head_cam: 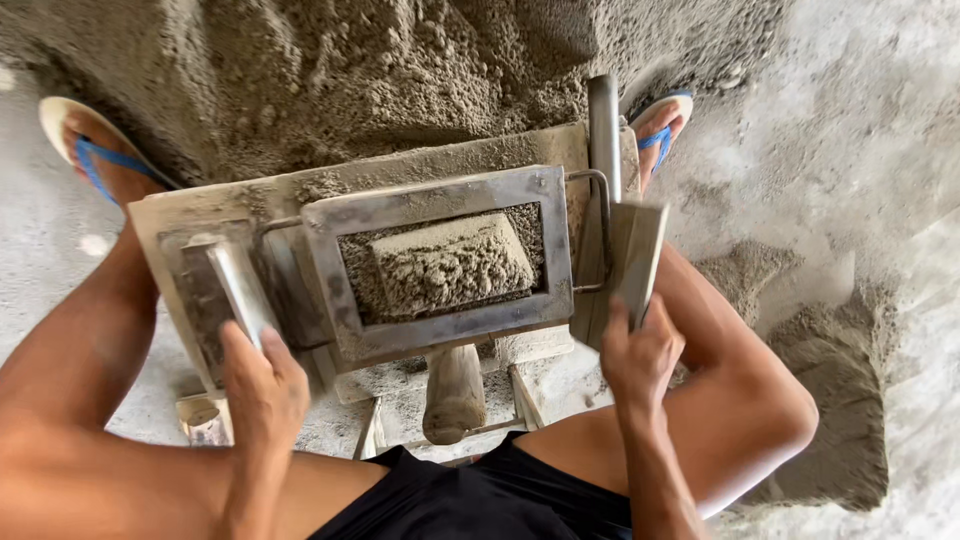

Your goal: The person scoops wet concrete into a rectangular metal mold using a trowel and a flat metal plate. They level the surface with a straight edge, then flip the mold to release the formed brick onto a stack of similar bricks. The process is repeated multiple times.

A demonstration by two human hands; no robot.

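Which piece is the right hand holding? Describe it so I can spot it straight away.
Find the grey metal mould frame packed with sandy mix, in front of the big sand heap. At its right edge, the right hand grips a flat metal plate standing upright. Unlike the round bar in the left hand, it is broad and flat.

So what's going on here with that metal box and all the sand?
A person sits over a metal block mould packed with a damp sandy mix. The left hand grips a metal handle on one side; the right hand holds a flat metal plate on the other. A heap of the mix lies ahead.
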